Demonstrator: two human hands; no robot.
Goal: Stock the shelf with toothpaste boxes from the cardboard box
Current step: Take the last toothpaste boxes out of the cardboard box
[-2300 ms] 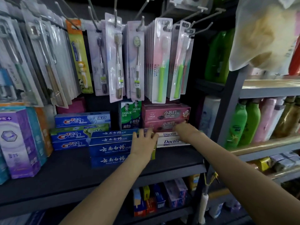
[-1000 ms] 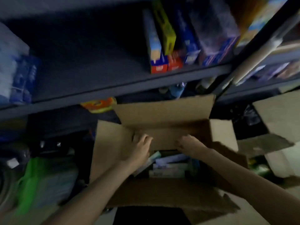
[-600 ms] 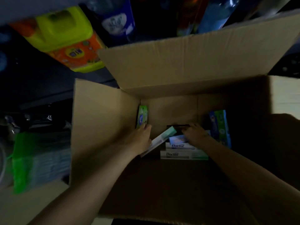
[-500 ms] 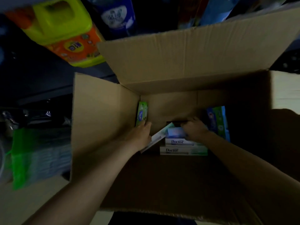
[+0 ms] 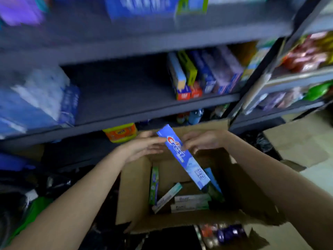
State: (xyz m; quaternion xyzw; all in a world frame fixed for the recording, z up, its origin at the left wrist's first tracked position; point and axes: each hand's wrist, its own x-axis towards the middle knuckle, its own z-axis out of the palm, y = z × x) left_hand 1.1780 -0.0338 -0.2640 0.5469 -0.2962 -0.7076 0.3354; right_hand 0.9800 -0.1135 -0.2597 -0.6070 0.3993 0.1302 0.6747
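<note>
Blue Crest toothpaste box [image 5: 182,155], tilted, sits between our fingers: left hand [image 5: 144,147] and right hand [image 5: 201,141] pinch its upper end above the open cardboard box [image 5: 133,192].

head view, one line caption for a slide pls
Both hands lift a blue Crest toothpaste box above the open cardboard box below the shelves.

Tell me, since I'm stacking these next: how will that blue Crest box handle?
Probably stiff and light: the blue Crest box stays straight though both hands hold only its upper end. Flat faces suggest it won't roll. Its glossy carton may be slippery, so the right hand should pinch firmly.
</note>
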